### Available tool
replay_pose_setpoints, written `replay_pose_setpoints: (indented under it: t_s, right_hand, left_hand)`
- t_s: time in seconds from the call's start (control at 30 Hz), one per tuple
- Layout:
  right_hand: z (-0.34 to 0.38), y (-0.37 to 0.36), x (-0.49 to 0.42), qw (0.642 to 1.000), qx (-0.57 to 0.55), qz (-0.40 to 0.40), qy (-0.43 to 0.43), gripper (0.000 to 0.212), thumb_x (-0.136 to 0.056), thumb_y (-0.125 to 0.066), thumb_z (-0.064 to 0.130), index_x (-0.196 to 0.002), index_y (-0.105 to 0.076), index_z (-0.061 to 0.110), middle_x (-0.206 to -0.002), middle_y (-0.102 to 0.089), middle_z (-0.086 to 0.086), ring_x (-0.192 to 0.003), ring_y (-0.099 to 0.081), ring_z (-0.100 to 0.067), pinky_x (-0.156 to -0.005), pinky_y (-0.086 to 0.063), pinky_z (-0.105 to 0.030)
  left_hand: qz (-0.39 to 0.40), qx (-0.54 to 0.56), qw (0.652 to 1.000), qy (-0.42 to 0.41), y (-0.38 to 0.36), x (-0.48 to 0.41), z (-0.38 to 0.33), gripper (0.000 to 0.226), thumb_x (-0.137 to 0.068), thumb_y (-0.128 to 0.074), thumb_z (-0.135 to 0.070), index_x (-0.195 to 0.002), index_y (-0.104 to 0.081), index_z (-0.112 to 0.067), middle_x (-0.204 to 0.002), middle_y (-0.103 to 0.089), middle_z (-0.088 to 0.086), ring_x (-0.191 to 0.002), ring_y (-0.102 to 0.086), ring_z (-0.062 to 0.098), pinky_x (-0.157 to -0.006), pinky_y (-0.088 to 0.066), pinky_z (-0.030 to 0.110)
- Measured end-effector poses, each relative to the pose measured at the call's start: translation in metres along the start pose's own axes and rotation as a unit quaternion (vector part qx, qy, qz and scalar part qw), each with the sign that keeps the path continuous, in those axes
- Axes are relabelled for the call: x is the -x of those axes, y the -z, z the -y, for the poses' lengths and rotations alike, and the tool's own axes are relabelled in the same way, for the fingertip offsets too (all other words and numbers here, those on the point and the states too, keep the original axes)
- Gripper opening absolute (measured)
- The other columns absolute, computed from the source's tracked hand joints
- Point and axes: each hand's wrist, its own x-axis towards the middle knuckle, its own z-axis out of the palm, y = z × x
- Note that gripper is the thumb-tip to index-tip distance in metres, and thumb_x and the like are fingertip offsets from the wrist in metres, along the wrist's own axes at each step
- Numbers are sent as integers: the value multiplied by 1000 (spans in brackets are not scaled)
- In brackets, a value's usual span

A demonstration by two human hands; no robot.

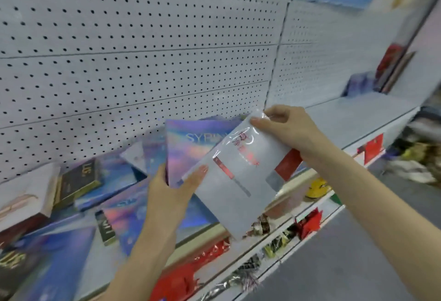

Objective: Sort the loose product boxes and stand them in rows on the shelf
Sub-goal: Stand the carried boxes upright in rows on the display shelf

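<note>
A flat white box [241, 176] wrapped in clear film, with red print, is tilted in front of me above the shelf [346, 119]. My right hand [284, 128] pinches its upper corner. My left hand [171, 190] grips the lower edge of a holographic purple box [191, 143] marked SYRINX, thumb lying on the white box's left edge. The purple box stands leaning behind the white one. More holographic boxes [124, 219] and black boxes with gold letters [78, 181] lie loose on the shelf at the left.
A grey pegboard wall [143, 49] backs the shelf. A white and brown box [26, 200] lies at the far left. Red price tags [372, 147] hang on the shelf's front edge. Red bows and tinsel [307, 224] fill the lower shelf. Boxes [362, 83] stand far right.
</note>
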Motion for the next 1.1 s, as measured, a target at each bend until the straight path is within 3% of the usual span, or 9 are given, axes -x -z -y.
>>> replay_pose_setpoints:
  t_s: [0.23,0.37,0.47,0.6,0.7,0.77,0.83,0.97,1.1]
  right_hand:
    - [-68,118,-12,996,-2,-79,-50,27,-79,-75,39,-97,-65,21,-89,-71,-4,-72,-67,-11,-68,-54,-27]
    - [-115,164,-22,964,-199,-66,-167,54,-71,-77,42,-112,-62,11,-99,-72,-10,-78,-70,-22,-68,-58,-31]
    - [-143,182,-40,918,-330,-50,-214,57,-65,-77,39,-110,-65,7,-93,-73,-11,-80,-70,-26,-68,-57,-32]
    - [-172,223,-89,938,-276,-118,-173,38,-80,-71,35,-110,-62,15,-93,-75,-2,-81,-73,-19,-74,-58,-32]
    - [-194,267,-134,945,-243,-153,-160,36,-85,-67,36,-113,-61,14,-100,-74,-4,-87,-72,-23,-76,-59,-35]
    - [-208,299,-164,933,-260,-184,-166,35,-88,-66,33,-114,-60,11,-99,-74,-6,-88,-72,-25,-76,-58,-37]
    - [-223,339,-193,919,-277,-220,-173,37,-91,-64,31,-118,-59,6,-99,-74,-8,-89,-71,-25,-80,-58,-40]
    - [-260,411,-234,907,-306,-220,-190,31,-91,-64,22,-116,-60,5,-100,-74,-11,-88,-72,-28,-70,-60,-38]
    - [-310,475,-280,938,-254,-162,-173,35,-86,-68,13,-120,-60,6,-108,-73,-13,-102,-68,-35,-90,-55,-47]
  left_hand:
    - [-7,44,999,-12,-132,-7,9,31,-74,-76,-22,-103,-64,-16,-94,-71,-1,-74,-63,20,-65,-49,35]
    - [-1,70,997,-14,-204,-29,13,32,-76,-76,-24,-105,-64,-22,-99,-72,-3,-89,-69,21,-80,-55,43]
    - [2,93,994,-52,-268,-50,19,37,-78,-75,-19,-112,-61,-20,-99,-69,-11,-86,-66,2,-79,-52,24]
    - [24,104,992,-61,-358,-83,35,33,-79,-75,-13,-107,-59,-18,-92,-65,-13,-67,-59,-13,-60,-45,5]
    - [21,103,994,-39,-412,-113,49,22,-82,-72,-25,-93,-54,-29,-89,-60,-18,-74,-59,-13,-66,-44,7]
    - [15,88,996,-27,-443,-136,54,23,-85,-67,-33,-104,-54,-26,-97,-59,-17,-90,-58,-3,-79,-43,15]
    - [8,81,996,-28,-479,-158,62,26,-88,-63,-33,-108,-54,-21,-100,-59,-12,-93,-56,4,-73,-43,9]
    - [-6,54,998,-39,-545,-185,80,15,-91,-61,-27,-99,-55,-15,-82,-57,-11,-71,-51,3,-55,-42,11]
    - [-15,27,998,-46,-604,-203,116,8,-90,-62,-22,-86,-56,-20,-76,-55,-6,-63,-47,6,-52,-38,15]
